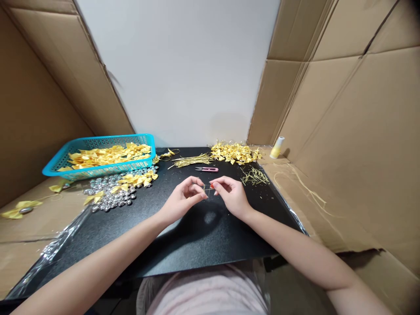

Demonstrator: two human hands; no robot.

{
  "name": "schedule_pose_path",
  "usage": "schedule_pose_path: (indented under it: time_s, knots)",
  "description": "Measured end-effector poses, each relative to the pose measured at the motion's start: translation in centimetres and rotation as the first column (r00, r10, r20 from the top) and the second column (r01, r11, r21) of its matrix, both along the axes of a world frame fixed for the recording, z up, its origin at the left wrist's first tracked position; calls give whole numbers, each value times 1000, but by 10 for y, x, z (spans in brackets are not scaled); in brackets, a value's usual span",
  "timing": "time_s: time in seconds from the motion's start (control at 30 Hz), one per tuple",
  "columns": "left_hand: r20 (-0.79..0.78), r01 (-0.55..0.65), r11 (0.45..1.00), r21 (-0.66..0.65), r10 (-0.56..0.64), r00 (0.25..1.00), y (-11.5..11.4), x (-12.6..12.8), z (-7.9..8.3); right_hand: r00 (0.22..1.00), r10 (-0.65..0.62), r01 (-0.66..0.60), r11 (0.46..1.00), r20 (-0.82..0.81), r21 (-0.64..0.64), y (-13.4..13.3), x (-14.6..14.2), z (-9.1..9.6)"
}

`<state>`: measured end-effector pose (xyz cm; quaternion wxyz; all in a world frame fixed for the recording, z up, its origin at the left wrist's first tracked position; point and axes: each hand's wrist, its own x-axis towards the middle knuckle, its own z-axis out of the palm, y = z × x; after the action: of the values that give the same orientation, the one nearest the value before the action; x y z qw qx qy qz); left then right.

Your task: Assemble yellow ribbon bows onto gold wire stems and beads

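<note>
Above the middle of the black table top (183, 249), my left hand (183, 197) and my right hand (231, 197) face each other, fingertips a short gap apart. Both are closed in a pinch. A thin pale strand (209, 190) runs across the gap between them. At the left fingertips a bit of yellowish cord shows, too small to make out fully. A small orange-red piece (212, 186) sits at my right fingertips; its kind is unclear. Just beyond the hands lie pink-handled thread snips (208, 169) and a bundle of gold cord lengths (193, 160).
A turquoise basket (54, 168) of yellow ribbon bows stands back left, above scattered silver beads (113, 199). Back right lie a pile of yellow bows (234, 152), cord scraps (256, 176) and a yellow thread spool (277, 148). Cardboard walls (357, 131) flank the table.
</note>
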<state>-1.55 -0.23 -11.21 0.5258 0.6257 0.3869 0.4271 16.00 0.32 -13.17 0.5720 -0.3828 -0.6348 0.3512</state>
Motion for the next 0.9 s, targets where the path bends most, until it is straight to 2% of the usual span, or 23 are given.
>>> schedule_pose_path:
  time_s: [0.2, 0.3, 0.37, 0.4, 0.43, 0.5, 0.53, 0.6, 0.7, 0.9]
  knots:
    - [-82, 32, 999, 42, -28, 996, 1, -1, -2, 1000, -14, 14, 1000, -26, -2, 0, 0, 1]
    - [-209, 86, 992, 95, -64, 976, 5, -4, -5, 1000, -21, 21, 1000, -10, 22, 1, 1, 1]
    - [-332, 31, 974, 226, 47, 942, 7, -8, -6, 999, -31, 30, 998, 19, 56, 1, 2, 1]
    - [-370, -24, 944, 329, 153, 916, 6, -9, -5, 999, -41, 39, 996, 36, 76, 1, 2, 1]
    - [-376, -85, 892, 444, 272, 886, 5, -10, -4, 997, -52, 47, 994, 51, 96, 1, 2, 1]
    - [-331, -161, 755, 636, 455, 827, 0, -10, 0, 994, -79, 68, 988, 76, 140, 1, 2, 2]
    - [-321, -157, 704, 693, 496, 807, -3, -9, 2, 992, -91, 76, 984, 86, 162, 1, 2, 3]
    - [-354, -102, 661, 744, 518, 779, -9, -4, 5, 988, -115, 92, 975, 105, 203, 0, 2, 5]
    - [-427, -35, 672, 740, 508, 748, -13, 4, 4, 982, -138, 102, 964, 131, 247, -2, 1, 7]
    - [-464, -24, 669, 743, 540, 702, -6, 7, -3, 974, -166, 117, 950, 153, 288, -5, -4, 4]
